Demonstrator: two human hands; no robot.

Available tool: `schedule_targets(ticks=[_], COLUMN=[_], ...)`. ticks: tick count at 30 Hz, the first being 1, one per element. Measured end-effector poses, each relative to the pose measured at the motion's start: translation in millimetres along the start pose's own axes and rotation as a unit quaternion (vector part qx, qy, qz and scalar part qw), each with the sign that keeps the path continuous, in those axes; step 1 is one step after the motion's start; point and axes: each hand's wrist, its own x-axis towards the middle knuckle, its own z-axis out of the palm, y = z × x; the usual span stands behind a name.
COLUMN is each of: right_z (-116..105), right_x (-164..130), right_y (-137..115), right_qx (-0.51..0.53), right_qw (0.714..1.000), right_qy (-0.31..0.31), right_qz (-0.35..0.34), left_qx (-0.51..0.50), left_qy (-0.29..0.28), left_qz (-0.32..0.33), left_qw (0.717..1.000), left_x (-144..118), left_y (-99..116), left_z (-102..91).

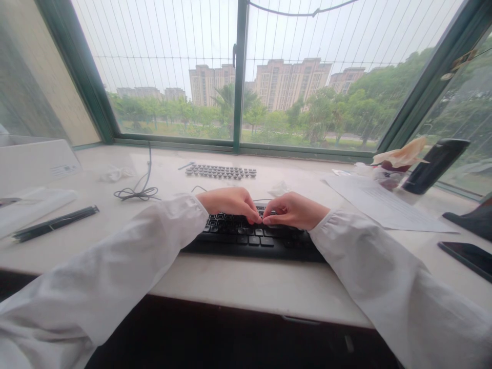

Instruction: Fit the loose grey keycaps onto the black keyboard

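A black keyboard (226,245) lies near the front edge of the white counter, and part of its upper area shows bare key sockets without caps. My left hand (232,202) is over its middle, fingers bent and pinched down at the keys. From the right, my right hand (294,209) meets it, thumb and index finger pinched almost against the left fingertips. Whatever sits between the fingertips is too small and covered to make out. Behind the keyboard, loose keycaps (221,171) are laid out in rows on the counter. Both hands hide parts of the keyboard.
A coiled cable (136,193) and a dark bundle of thin strips (57,224) lie to the left, near a white box (38,159). Paper sheets (384,202), a dark upright device (436,166) and a phone (469,258) are on the right. Windows rise behind the counter.
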Motion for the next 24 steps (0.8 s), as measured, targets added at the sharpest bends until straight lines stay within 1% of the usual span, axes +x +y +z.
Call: schedule_targets(ticks=[6, 13, 17, 24], right_z=[1.1, -1.2, -0.2, 2.0], right_x=[0.7, -1.8, 0.1, 1.4], right_y=[1.8, 1.6, 2.9, 5.9], right_qx=[0.004, 0.006, 0.01, 0.013], right_qw=[1.0, 1.0, 1.0, 0.999], right_qy=[0.01, -0.007, 0.002, 0.014], right_qz=[-0.001, -0.013, -0.011, -0.027], left_qx=[-0.007, -0.014, 0.005, 0.037], left_qy=[-0.001, 0.0, 0.004, -0.015], left_qz=[-0.002, -0.009, -0.017, -0.03], left_qw=[1.0, 1.0, 1.0, 0.999], left_x=[2.0, 3.7, 3.7, 1.3], left_y=[-2.4, -6.2, -6.9, -2.9], left_z=[-0.1, 0.6, 0.3, -1.4])
